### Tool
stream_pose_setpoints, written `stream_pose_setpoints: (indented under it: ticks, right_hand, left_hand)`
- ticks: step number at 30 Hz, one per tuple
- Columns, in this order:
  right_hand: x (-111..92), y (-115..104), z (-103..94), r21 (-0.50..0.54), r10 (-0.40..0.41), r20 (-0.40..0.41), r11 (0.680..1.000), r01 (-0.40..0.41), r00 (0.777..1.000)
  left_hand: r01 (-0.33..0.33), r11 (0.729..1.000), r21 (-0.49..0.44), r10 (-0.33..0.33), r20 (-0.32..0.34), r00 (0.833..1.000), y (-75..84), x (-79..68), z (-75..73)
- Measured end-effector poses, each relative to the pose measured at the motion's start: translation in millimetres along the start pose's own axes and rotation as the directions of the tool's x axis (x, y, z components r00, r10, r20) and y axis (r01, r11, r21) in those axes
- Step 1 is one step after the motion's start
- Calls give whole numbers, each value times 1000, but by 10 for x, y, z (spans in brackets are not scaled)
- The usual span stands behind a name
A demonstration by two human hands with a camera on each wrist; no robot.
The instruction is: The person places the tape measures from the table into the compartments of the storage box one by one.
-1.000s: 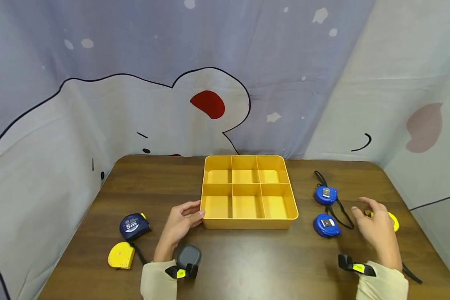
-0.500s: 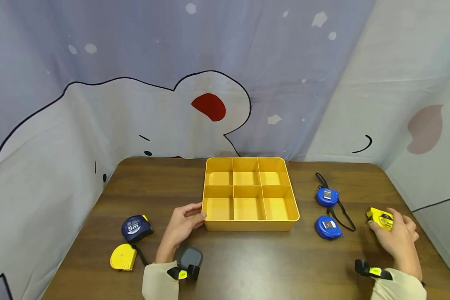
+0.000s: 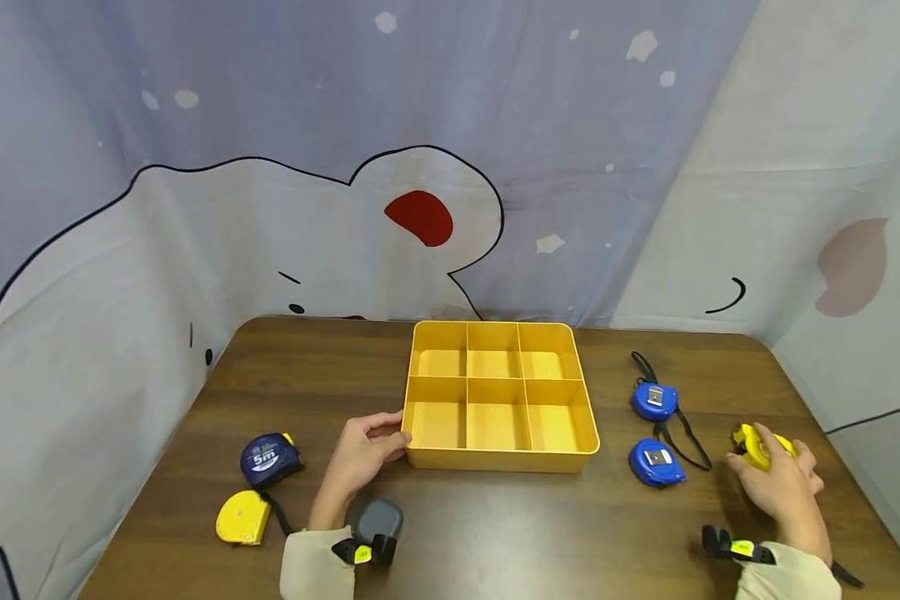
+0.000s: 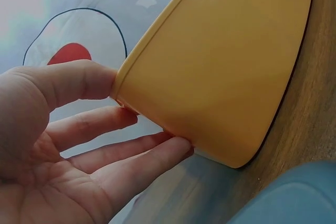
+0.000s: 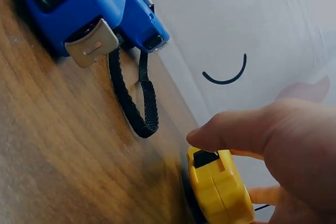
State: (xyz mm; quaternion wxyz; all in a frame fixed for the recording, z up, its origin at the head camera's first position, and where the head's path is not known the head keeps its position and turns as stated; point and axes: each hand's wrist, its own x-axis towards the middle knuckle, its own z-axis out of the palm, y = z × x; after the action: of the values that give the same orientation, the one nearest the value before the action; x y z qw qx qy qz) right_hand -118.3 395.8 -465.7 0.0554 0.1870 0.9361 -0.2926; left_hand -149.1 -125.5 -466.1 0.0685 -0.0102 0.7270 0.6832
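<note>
Left hand (image 3: 367, 452): grip pinching near-left corner of yellow plastic six-compartment tray (image 3: 502, 460); light, steady hold looks enough. Two blue rounded tape measures (image 3: 651, 476); steer clear of black woven strap (image 5: 149, 103). Right hand (image 3: 780, 485) over yellow rounded tape measure (image 5: 220, 192) on brown wooden desk (image 3: 532, 533); can't tell whether grip is closed. Thumb (image 5: 231, 131) better set squarely against it.
</note>
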Motion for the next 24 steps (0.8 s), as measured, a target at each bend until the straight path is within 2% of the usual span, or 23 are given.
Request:
stream_pose_setpoints:
  ticks: [8,15,18,22,24]
  right_hand:
    - [-24,39,14,14,18,-39,1000,-17,999]
    - [-35,67,14,15,27,-22,1000,-27,999]
    - [-34,30,25,25,11,-17,1000,-11,1000]
    - [-29,-13,24,32,-2,-16,999,2,1000]
    - [-34,-19,17,26,4,-17,1000,-4,1000]
  left_hand:
    - [-6,1000,-29,8,71,997,20,30,18]
    - [2,1000,5,-3,83,997,20,-22,6]
    - [22,1000,13,-23,83,996,107,-86,-11]
    - [30,1000,-3,-29,79,996,95,-84,-35]
    - [28,999,-17,-27,77,997,24,-49,-39]
